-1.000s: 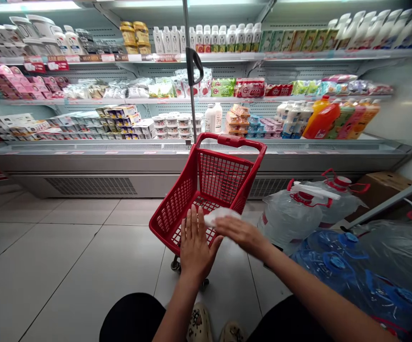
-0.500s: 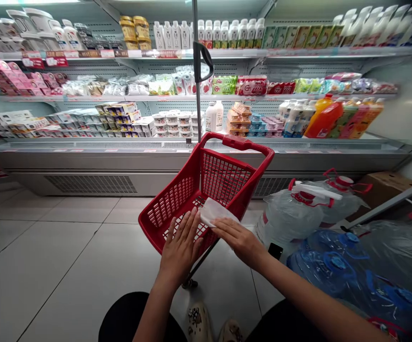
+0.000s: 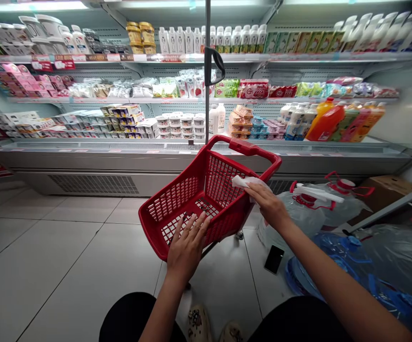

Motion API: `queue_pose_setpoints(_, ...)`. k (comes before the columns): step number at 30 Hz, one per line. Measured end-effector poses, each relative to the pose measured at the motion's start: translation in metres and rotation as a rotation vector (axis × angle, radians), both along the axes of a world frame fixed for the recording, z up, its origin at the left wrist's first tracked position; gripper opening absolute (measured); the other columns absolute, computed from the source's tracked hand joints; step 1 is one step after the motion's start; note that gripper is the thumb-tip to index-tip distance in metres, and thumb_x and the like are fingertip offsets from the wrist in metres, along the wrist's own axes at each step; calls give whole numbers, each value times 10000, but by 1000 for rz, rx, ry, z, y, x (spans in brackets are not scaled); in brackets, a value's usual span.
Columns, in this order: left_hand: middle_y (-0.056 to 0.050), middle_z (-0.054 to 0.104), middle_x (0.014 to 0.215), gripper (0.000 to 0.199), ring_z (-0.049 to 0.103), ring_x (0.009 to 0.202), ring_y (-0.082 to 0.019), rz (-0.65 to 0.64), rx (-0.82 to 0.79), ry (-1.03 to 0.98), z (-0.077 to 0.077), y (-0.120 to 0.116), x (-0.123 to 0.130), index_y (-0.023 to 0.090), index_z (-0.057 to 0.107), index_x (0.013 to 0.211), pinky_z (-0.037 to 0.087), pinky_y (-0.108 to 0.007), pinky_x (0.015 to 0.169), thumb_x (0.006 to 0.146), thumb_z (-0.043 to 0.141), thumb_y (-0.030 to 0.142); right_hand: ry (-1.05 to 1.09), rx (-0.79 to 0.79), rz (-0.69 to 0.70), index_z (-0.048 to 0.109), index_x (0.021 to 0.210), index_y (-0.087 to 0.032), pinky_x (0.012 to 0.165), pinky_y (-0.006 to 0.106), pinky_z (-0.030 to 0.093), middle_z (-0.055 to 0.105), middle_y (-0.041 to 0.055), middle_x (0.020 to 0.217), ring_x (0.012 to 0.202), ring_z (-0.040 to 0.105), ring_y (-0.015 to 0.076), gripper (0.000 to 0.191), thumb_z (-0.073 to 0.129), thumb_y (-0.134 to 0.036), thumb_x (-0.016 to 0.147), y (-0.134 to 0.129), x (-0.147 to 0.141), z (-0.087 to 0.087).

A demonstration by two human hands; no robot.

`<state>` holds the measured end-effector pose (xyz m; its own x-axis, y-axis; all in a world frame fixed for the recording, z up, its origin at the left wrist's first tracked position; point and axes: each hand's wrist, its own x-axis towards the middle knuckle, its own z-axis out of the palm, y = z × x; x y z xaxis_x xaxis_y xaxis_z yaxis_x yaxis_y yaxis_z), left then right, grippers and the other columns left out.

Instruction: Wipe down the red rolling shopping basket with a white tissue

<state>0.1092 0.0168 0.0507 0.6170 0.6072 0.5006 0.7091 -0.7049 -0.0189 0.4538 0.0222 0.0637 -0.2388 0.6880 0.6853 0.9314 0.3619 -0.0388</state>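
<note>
A red plastic shopping basket cart (image 3: 177,190) with slotted walls stands in front of me, its raised handle toward the fridge. My left hand (image 3: 187,242) lies on the near side rim, fingers stretched out and slightly apart, with nothing in it. In my right hand (image 3: 266,202) is a white wipe (image 3: 240,181), crumpled under the fingers. It presses over the right part of the rim, close to where the handle rises. Parts of the wipe and that rim are hidden by the fingers.
Behind the cart runs an open refrigerated shelf (image 3: 156,161) stocked with bottles, cups and packets. Large water bottles (image 3: 304,213) in plastic wrap and blue water jugs (image 3: 334,266) stand on the right. A black phone (image 3: 274,259) lies on the tiled floor beside them.
My right hand has moved the wipe up and right, from the near rim toward the handle end. My left hand has shifted slightly right and down along the near rim.
</note>
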Motion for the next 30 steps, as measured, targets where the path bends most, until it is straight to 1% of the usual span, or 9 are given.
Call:
queue_pose_setpoints(3,41,389,1653,698,441,1503,-246,2,-3,-13,2,0,2,391,150,1657,216,-553,1317,1048,449,225,22,4,-8,455,1582,-256,1252,511,401,561,88,1545,1476,467,243,695,353,42,963,-8,-15,-3)
queue_pose_setpoints(8,20,410,1643,674,437,1505,-260,8,11,14,2,-1,0,405,207,1647,200,-581,1310,1047,470,243,-105,-40,232,407,1603,-233,1231,474,434,559,89,1548,1465,481,222,653,389,11,997,-24,-43,-10)
queue_pose_setpoints(14,50,411,1642,684,460,1490,-254,-3,7,18,4,2,-5,443,216,1636,192,-578,1314,1039,478,236,-22,4,26,458,1581,-293,1251,506,401,559,48,1550,1445,510,239,748,358,58,929,-14,24,15)
queue_pose_setpoints(16,53,405,1645,688,457,1492,-256,-1,6,17,4,3,-3,441,203,1639,202,-583,1310,1040,472,238,32,28,-28,445,1590,-292,1255,519,391,552,53,1556,1462,489,246,804,347,80,884,-12,29,15)
queue_pose_setpoints(20,48,382,1657,687,450,1498,-254,3,1,23,1,4,1,416,208,1644,314,-533,1276,1035,469,234,64,29,2,394,1616,-271,1238,516,417,536,86,1568,1480,463,254,786,358,67,908,-18,-22,-10)
queue_pose_setpoints(23,48,365,1666,685,466,1487,-255,14,1,32,-1,4,1,412,245,1638,423,-479,1212,1025,481,221,17,-1,139,328,1641,-246,1217,493,449,528,102,1572,1485,455,244,723,395,26,974,-27,-70,-28)
queue_pose_setpoints(25,44,356,1672,675,471,1483,-255,16,2,43,-1,4,0,405,263,1635,472,-455,1168,1024,482,220,-44,-25,228,295,1650,-240,1221,483,445,519,98,1579,1493,441,234,702,407,3,1001,-30,-77,-30)
queue_pose_setpoints(27,37,351,1676,663,471,1484,-251,11,3,53,-1,3,-2,394,270,1635,508,-430,1128,1029,476,223,-98,-25,261,295,1649,-250,1229,480,436,516,86,1582,1490,444,228,695,401,-1,1010,-30,-60,-23)
queue_pose_setpoints(30,38,357,1674,659,463,1490,-246,11,8,53,-1,2,-4,389,274,1635,532,-408,1095,1032,465,205,-106,10,170,347,1632,-275,1243,500,412,497,69,1594,1469,474,235,709,377,20,988,-25,-9,-5)
